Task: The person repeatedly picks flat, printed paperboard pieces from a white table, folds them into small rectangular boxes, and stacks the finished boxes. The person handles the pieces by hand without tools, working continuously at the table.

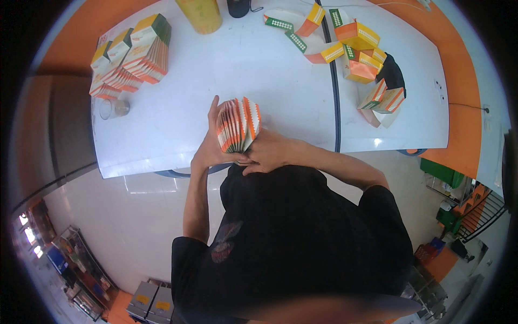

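Observation:
At the table's near edge, a fanned stack of folded paper food sleeves (237,125) stands between my hands, white with orange zigzag edges and green lower ends. My left hand (209,147) is closed around its left side and lower end, thumb side against the stack. From the right, my right hand (270,150) grips the stack's lower right, with its fingers curled under and partly hidden. Along the right side of the fan, one or two sleeves lean slightly apart from the others.
Several stacks of similar sleeves (145,51) sit at the far left, beside a clear glass (112,109). A yellow container (200,15) and a dark cup (238,7) stand at the back. Opened cartons (357,35) and a black cloth-like item (391,75) lie right.

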`<state>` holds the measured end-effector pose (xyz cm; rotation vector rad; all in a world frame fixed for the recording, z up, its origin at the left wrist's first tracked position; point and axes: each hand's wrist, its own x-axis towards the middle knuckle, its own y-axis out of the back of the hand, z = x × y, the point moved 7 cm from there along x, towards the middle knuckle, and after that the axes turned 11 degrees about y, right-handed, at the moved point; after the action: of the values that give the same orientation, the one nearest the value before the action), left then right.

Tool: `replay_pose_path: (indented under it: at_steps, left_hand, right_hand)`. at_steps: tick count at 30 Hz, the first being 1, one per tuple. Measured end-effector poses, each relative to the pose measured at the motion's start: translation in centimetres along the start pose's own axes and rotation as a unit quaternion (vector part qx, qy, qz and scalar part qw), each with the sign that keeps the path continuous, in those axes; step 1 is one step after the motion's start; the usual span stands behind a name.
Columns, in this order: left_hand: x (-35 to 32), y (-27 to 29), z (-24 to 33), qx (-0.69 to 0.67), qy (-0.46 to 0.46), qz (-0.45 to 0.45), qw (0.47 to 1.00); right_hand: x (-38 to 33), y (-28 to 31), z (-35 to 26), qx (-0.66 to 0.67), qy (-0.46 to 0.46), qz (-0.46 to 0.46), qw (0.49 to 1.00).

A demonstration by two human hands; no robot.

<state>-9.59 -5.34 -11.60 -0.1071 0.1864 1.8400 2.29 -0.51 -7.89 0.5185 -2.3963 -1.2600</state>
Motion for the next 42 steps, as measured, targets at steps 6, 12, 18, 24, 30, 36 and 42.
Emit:
replay_pose_path:
  at_steps: [6,12,18,24,30,36,42]
  left_hand:
    - [0.9,-0.5,0.0,-0.031,0.027,-0.035,0.999]
    - [0.0,0.6,-1.0,-0.048,-0.019,0.065,0.997]
    - [-0.1,-0.7,-0.3,-0.059,-0.005,0.078,0.995]
    - [0.4,-1.6,2.6,-0.121,0.008,-0.005,0.993]
    - [0.4,-2.0,3.9,-0.064,0.04,0.048,0.996]
    - [0.6,-3.1,6.0,0.046,-0.111,0.115,0.986]
    - [0.8,-1.8,3.4,0.023,-0.117,0.134,0.984]
  right_hand:
    - [0.7,0.9,1.1,0.071,-0.021,-0.14,0.987]
    - [-2.2,7.3,4.4,0.148,-0.205,-0.048,0.966]
    - [-0.6,7.9,6.7,0.264,-0.155,0.488,0.818]
    - [1.3,3.4,6.1,0.453,-0.129,0.546,0.693]
    - [0.7,3.9,4.4,0.439,-0.126,0.592,0.664]
    - [0.2,3.5,4.7,0.397,-0.095,0.682,0.607]
    - [0.6,6.4,4.5,0.116,-0.091,0.607,0.781]
